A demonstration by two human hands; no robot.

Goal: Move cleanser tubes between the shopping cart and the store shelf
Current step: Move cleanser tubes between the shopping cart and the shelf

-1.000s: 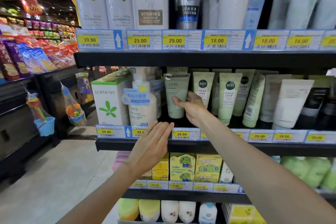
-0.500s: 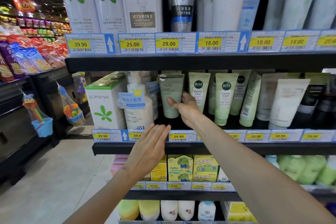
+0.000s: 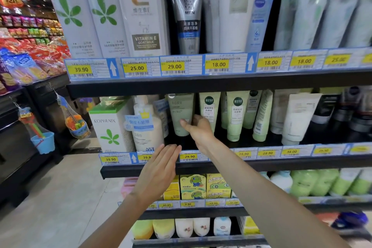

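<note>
1. Cleanser tube, the sage-green soft plastic one (image 3: 181, 115), stands cap-down near the left end of the middle black metal shelf (image 3: 201, 165), set back from its front edge. The right hand (image 3: 198, 129) grasps it low on the body, thumb across the front, fingers curled behind. The biggest risk, as I judge it: a squeeze on soft plastic slips, and the tube drops past the shelf's front edge to the floor.
2. Just to its right, touching or nearly so, stands a row of pale green plastic tubes with dark round logos (image 3: 209, 110). A sideways pull could knock one and topple its neighbours.
3. Just to its left sits a cream pump bottle with a blue paper tag (image 3: 147, 129). The tag could snag the tube.
4. The left hand (image 3: 161, 169) hovers flat, fingers straight and holding nothing, before the shelf's front edge, where it could scrape a yellow price label (image 3: 189, 156) loose.
</note>
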